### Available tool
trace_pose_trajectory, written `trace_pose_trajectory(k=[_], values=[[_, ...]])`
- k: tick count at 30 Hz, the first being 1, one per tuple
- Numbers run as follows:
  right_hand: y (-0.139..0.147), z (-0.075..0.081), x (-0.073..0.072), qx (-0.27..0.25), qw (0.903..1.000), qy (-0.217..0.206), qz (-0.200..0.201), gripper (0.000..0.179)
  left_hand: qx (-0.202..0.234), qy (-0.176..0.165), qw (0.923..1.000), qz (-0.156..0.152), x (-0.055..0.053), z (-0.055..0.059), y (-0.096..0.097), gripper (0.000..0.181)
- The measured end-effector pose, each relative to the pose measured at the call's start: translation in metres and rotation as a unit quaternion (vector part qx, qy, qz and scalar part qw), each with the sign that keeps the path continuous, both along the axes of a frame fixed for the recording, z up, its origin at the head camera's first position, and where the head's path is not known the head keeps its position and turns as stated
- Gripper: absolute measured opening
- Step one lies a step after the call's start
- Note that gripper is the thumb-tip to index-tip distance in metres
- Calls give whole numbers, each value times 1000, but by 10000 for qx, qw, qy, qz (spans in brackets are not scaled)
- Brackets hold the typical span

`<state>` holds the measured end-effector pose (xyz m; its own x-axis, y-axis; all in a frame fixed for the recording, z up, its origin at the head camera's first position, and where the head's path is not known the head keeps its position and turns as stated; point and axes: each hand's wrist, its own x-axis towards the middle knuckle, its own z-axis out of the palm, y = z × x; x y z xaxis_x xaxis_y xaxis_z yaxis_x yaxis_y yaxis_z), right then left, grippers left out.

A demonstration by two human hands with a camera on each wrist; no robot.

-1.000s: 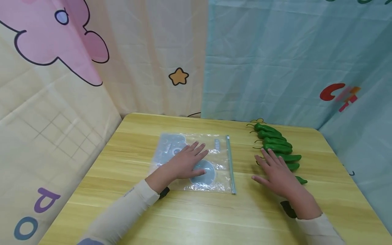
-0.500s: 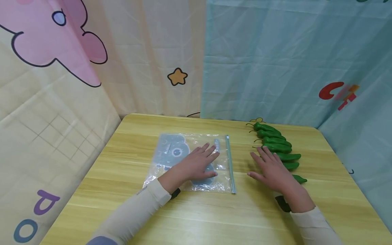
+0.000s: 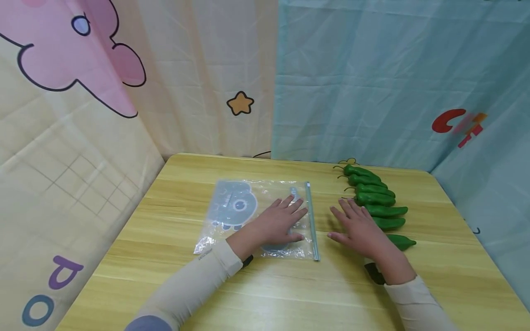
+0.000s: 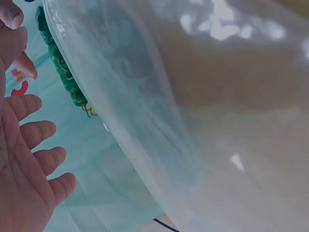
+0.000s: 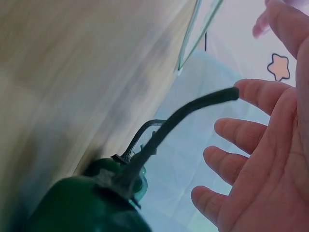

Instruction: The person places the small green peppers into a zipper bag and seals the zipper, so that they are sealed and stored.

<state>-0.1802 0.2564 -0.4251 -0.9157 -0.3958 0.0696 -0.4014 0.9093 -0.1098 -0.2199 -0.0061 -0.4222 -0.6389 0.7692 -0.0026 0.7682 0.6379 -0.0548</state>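
A clear zip bag [image 3: 232, 207] with a blue cartoon print lies flat on the table, its green slider strip [image 3: 312, 220] on the right side. Over the bag's right part is my left hand [image 3: 281, 223], fingers spread. The left wrist view shows its palm apart from the plastic. Several green peppers [image 3: 374, 198] lie in a column to the right, most stems pointing left. My right hand [image 3: 360, 230] hovers by the lower peppers with fingers extended, partly hiding some of them. A pepper's stem [image 5: 178, 121] rises close to its fingers in the right wrist view. Neither hand holds anything.
The wooden table [image 3: 290, 294] has rounded far corners. Printed curtains [image 3: 356, 82] hang behind it and on both sides. Dark wrist straps [image 3: 374, 273] and pale sleeves [image 3: 190, 280] cover the forearms.
My left hand has shifted right over the bag, toward the slider strip. The right hand has drifted left, showing more of the lower peppers. Bag and peppers stay in place.
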Motion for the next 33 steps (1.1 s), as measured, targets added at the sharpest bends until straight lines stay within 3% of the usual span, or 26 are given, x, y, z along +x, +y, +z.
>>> trace_pose_trajectory(k=[14,33], values=[[-9,-3,-2,355,9993,-107,47,73,-399,-193,9989,-159,2,-7,26,75],[-3,-4,-2,363,9993,-93,54,72,-542,-740,9958,38,0,-11,35,77]])
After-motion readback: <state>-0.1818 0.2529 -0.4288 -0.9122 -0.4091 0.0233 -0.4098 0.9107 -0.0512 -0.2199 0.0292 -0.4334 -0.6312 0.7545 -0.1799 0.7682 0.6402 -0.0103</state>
